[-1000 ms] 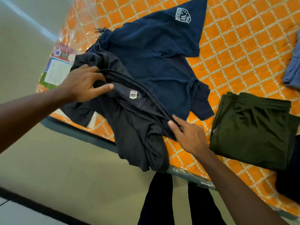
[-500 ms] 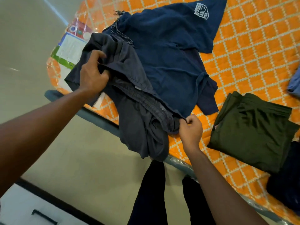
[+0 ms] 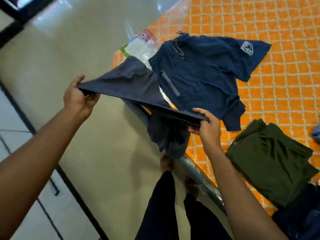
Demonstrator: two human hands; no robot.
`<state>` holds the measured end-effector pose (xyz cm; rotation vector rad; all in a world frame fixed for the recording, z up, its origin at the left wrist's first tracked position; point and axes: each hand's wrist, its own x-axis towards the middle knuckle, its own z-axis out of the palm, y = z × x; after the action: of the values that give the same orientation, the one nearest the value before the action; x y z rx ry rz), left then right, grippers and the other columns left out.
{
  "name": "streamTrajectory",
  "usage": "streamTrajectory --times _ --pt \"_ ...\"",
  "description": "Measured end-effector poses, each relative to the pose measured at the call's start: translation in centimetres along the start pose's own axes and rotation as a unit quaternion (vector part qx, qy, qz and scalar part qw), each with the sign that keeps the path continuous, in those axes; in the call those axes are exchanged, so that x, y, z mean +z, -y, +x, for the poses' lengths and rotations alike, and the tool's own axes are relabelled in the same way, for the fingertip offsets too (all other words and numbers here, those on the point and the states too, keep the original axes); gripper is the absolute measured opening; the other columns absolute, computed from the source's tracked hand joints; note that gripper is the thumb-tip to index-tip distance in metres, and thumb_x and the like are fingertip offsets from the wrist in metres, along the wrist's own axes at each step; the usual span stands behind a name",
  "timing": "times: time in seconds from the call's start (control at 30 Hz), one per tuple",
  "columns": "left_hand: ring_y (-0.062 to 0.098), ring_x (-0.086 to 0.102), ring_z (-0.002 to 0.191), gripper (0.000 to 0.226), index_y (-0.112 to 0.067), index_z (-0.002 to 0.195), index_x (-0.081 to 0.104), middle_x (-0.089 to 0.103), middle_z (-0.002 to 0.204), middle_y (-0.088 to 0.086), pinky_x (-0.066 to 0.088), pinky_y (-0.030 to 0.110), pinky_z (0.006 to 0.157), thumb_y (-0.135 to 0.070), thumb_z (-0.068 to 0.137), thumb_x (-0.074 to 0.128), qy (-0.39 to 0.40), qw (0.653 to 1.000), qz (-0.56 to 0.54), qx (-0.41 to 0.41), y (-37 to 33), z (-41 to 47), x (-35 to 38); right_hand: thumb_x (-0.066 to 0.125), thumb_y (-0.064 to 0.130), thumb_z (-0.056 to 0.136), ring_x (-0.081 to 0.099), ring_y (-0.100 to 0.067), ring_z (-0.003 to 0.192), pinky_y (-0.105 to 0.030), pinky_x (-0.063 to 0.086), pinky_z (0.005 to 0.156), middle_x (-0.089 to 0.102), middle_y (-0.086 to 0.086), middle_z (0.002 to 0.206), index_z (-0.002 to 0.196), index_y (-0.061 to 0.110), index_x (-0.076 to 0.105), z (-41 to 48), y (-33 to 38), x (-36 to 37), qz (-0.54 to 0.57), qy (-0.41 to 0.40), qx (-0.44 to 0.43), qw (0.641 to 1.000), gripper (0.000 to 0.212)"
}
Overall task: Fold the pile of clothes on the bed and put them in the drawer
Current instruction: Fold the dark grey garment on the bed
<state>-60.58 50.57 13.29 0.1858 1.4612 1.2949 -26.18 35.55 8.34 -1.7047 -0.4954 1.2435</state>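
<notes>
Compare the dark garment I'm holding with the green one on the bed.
The dark garment is stretched unfolded between left hand and right hand; the green garment lies folded, untouched. The dark garment partly hangs off the bed; the green garment rests on it. Both are plain.

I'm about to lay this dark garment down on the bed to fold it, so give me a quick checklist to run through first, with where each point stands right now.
1. Left hand grips one end of the dark grey garment: ok.
2. Right hand grips the other end: ok.
3. Edge pulled straight between the hands: ok.
4. Rest of the garment hanging flat: not ok, it bunches below the right hand.
5. Landing spot on the bed straight ahead: not ok, the unfolded navy garment sprawls there.
6. Folded green garment out of the way: ok, it lies apart, to the right.
</notes>
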Motion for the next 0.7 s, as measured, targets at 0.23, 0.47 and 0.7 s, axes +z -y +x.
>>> streamTrajectory --times 0.23,0.47,0.7 --pt "0.016 0.059 0.066 0.033 -0.016 0.089 0.064 0.061 0.083 0.005 0.047 0.020 0.051 -0.003 0.099 0.035 -0.107 0.991 0.020 0.076 -3.3 -14.6 -13.6 0.061 0.008 0.081 0.064 -0.032 0.098 -0.028 0.039 0.071 0.068 -0.004 0.094 0.091 0.022 0.075 -6.3 3.6 0.5 -0.541 0.266 -0.193 0.774 0.022" --pt "0.024 0.064 0.090 0.025 -0.018 0.107 0.064 0.065 0.105 0.006 0.054 0.035 0.070 -0.015 0.104 0.039 -0.217 0.965 -0.132 0.068 -1.1 -25.7 -23.1 0.042 -0.009 0.095 0.070 -0.017 0.067 -0.026 0.055 0.048 0.066 -0.010 0.084 0.096 0.012 0.068 -16.4 -0.7 4.7 -0.160 0.198 0.089 0.963 0.033" --pt "0.030 0.061 0.109 0.036 -0.014 0.123 0.061 0.062 0.123 0.012 0.053 0.042 0.080 -0.022 0.106 0.031 -0.314 0.847 -0.428 0.015 2.9 -31.2 -32.5 0.042 0.018 0.105 0.063 -0.025 0.106 -0.041 0.051 0.096 0.058 -0.012 0.140 0.142 0.013 0.053 -23.6 -1.1 11.8 0.225 0.098 0.292 0.925 0.039"
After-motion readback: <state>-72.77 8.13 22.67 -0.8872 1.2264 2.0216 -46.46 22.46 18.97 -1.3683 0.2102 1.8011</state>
